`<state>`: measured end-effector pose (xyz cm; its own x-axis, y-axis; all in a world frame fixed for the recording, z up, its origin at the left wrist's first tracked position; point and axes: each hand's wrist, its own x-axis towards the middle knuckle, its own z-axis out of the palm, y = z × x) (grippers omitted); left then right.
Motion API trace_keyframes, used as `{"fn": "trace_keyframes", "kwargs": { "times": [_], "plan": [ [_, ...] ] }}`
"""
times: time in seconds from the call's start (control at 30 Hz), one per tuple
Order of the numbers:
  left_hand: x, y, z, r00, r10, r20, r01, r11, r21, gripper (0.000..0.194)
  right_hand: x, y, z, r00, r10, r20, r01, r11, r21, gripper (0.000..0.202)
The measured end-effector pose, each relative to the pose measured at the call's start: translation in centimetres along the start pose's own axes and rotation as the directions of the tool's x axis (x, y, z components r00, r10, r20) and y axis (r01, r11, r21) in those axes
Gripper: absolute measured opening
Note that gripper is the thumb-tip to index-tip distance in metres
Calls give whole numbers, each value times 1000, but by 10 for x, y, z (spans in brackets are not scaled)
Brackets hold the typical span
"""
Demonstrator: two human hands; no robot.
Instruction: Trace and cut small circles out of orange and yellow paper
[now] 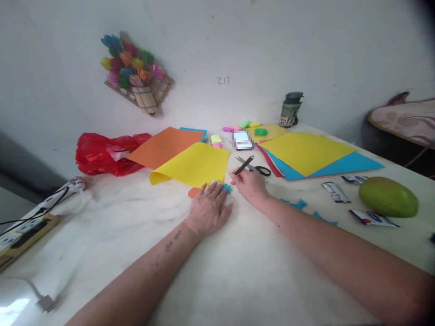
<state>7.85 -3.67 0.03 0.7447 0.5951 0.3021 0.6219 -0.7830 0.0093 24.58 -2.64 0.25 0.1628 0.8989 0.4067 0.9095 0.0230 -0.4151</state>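
Note:
My left hand (pixel 209 208) lies flat with fingers stretched out, pressing on small paper pieces at the near corner of a yellow sheet (pixel 197 163). Beside its fingertips a blue cutout (pixel 227 188) with yellow at its edge shows, and a rounded orange piece (pixel 193 193) peeks out on the other side. Part of these pieces is hidden under the fingers. My right hand (pixel 251 183) is closed round a dark pen (pixel 245 165), which slants up to the right; its lower end is hidden by the fingers. Just behind that hand lie scissors (pixel 261 170) with black handles.
Blue paper scraps (pixel 295 204) lie by my right forearm. Further right are a green mango (pixel 388 197) and small packets (pixel 335 192). Stacked coloured sheets (pixel 306 151), a phone (pixel 242 140) and a bottle (pixel 291 110) stand behind. A red bag (pixel 95 156) and a power strip (pixel 27 231) are left.

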Motion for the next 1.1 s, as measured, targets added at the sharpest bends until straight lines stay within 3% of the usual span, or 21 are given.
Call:
{"fn": "trace_keyframes", "kwargs": {
  "times": [0.27,1.1],
  "plan": [
    [0,-1,1,1000,0,15,1,1000,-10,49,0,0,0,999,35,7,-35,998,-50,35],
    [0,-1,1,1000,0,-6,0,999,-50,49,4,2,0,997,71,30,-73,993,92,25]
  ]
}}
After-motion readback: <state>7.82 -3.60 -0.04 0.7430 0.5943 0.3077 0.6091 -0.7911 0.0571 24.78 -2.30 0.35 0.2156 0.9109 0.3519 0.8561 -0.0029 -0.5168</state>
